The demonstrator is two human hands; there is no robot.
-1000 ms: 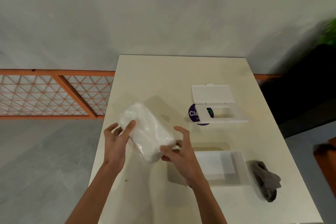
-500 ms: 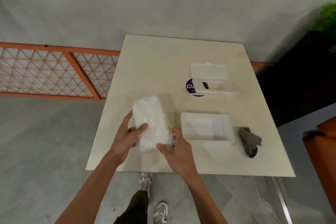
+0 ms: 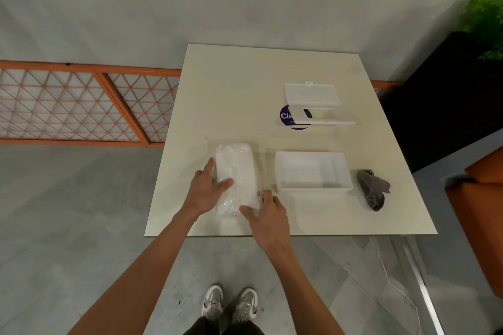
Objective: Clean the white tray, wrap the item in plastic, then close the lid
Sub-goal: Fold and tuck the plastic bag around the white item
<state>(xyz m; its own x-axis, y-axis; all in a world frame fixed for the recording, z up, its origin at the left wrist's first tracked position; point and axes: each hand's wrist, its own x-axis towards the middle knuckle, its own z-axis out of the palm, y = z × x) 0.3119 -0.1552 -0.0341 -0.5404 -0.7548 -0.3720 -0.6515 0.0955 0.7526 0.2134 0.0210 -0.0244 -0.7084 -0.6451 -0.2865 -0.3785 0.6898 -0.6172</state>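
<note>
Holding plastic-wrapped item with both hands: left hand fingers curling round its left side, right hand fingers pinching its near corner. Sitting on table just right of fingers: white tray, open side up. Lying beyond tray: lid, hinged open.

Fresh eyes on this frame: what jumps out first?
First, the plastic-wrapped bundle near the front left of the table. The left hand holds its left side with the thumb on top, and the right hand grips its near right corner. To its right sits the white tray, with a crumpled grey cloth further right. Behind the tray, a white box lies with its lid open, partly over a purple sticker.
</note>
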